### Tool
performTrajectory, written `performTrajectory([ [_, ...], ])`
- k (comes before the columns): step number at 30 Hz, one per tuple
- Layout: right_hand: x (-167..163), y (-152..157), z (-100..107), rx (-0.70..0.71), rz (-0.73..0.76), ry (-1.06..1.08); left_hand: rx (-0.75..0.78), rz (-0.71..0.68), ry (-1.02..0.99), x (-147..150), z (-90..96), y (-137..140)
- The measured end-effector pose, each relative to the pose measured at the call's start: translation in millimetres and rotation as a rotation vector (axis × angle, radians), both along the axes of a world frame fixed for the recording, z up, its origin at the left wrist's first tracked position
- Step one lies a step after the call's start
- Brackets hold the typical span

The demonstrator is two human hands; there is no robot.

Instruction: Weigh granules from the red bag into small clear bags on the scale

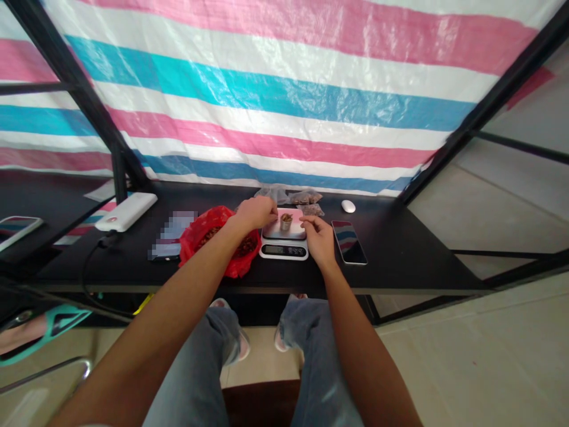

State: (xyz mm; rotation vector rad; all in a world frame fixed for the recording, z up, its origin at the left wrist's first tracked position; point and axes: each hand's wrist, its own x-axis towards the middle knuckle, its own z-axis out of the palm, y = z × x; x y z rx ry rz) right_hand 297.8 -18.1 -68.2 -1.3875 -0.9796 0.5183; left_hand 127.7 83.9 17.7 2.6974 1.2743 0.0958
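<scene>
In the middle of the frame, a small silvery cup (285,226), heaped with brown bits (287,217), stands upright on the white scale (272,232). The left hand (256,212) and right hand (319,234) flank it, fingers bent; whether they pinch anything, I cannot tell. A red bag (190,244) sits left of the scale.

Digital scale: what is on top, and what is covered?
A small metal cup stands on the digital scale, with brown pieces showing at its top. The cup covers the patch of weighing plate beneath it; the cup's lower interior is hidden.
</scene>
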Motion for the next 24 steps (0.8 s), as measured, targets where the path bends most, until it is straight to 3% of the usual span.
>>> performTrajectory([
  [6, 0, -2, 2, 0.005, 0.0, -0.019, 0.027, 0.0, -0.038, -18, 7.9, -2],
  [12, 1, -7, 6, 0.014, -0.006, -0.021, 0.03, 0.048, -0.003, -72, 22.8, -28],
  [15, 1, -6, 5, 0.022, -0.006, -0.042, -0.017, 0.024, 0.064, -93, 18.5, -38],
  [17, 2, -4, 2, 0.026, -0.005, -0.049, 0.033, 0.003, 0.019, -100, 12.5, -39],
  [21, 5, 1, -7, 0.069, 0.014, -0.076, 0.244, 0.144, -0.035, -103, 0.4, -28],
  [24, 8, 1, -12, 0.084, 0.057, -0.198, 0.153, 0.211, 0.058, -104, -1.6, -16],
])
